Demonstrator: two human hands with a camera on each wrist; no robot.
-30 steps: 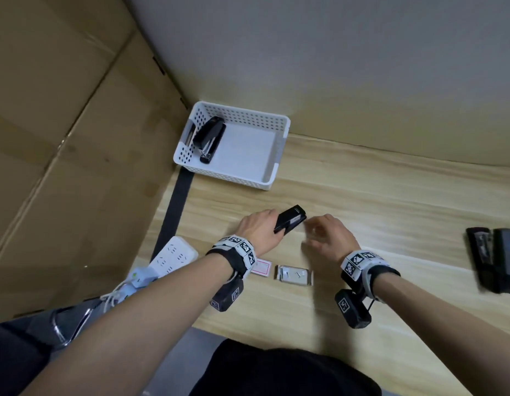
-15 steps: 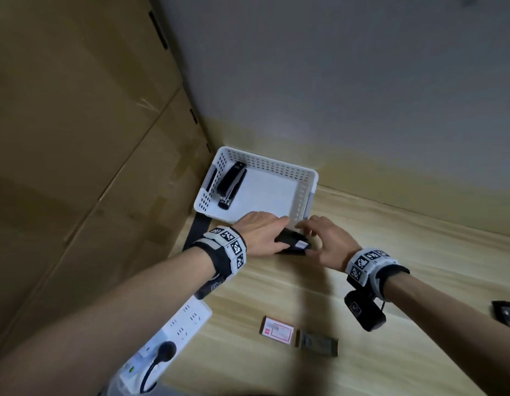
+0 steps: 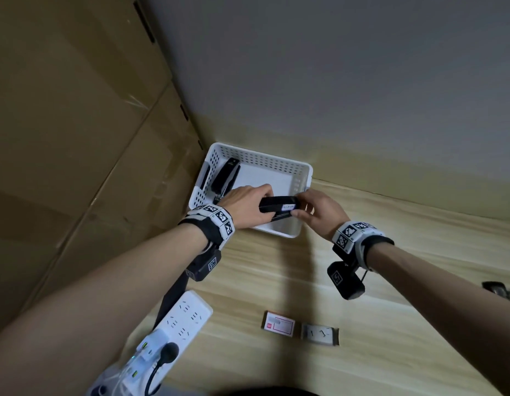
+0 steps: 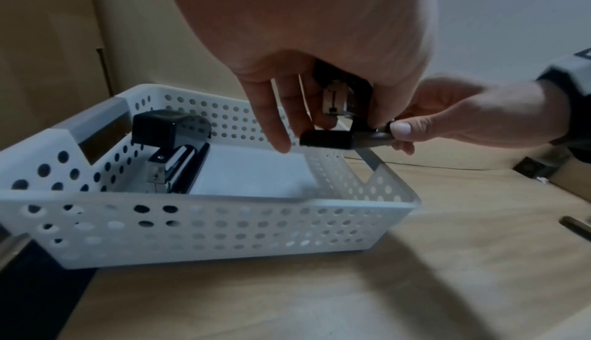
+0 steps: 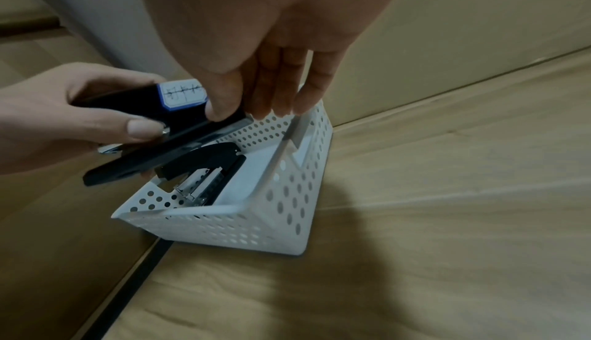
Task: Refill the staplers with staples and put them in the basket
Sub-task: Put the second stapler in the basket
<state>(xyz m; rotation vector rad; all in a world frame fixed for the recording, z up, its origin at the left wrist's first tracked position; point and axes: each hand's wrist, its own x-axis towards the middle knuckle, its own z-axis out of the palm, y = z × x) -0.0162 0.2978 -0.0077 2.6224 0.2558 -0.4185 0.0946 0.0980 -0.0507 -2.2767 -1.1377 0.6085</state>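
A black stapler with a white label (image 3: 278,208) hangs level over the near right part of the white perforated basket (image 3: 302,170). My left hand (image 3: 263,202) grips its rear half. My right hand (image 3: 298,207) pinches its front end between thumb and fingers. In the left wrist view the held stapler (image 4: 332,138) sits just above the basket rim (image 4: 204,204). The right wrist view shows it (image 5: 166,143) tilted over the basket (image 5: 255,221). Another black stapler (image 3: 225,178) lies inside along the basket's left wall.
On the wooden table near me lie a red-and-white staple box (image 3: 278,323) and an open tray of staples (image 3: 319,334). At the left edge sits a white power strip (image 3: 182,318). A dark stapler (image 3: 499,291) shows at the far right. Cardboard walls close the left side.
Both hands have carried the labelled stapler from the table near the staple boxes up and forward until it is over the basket. The view has tilted up toward the wall.
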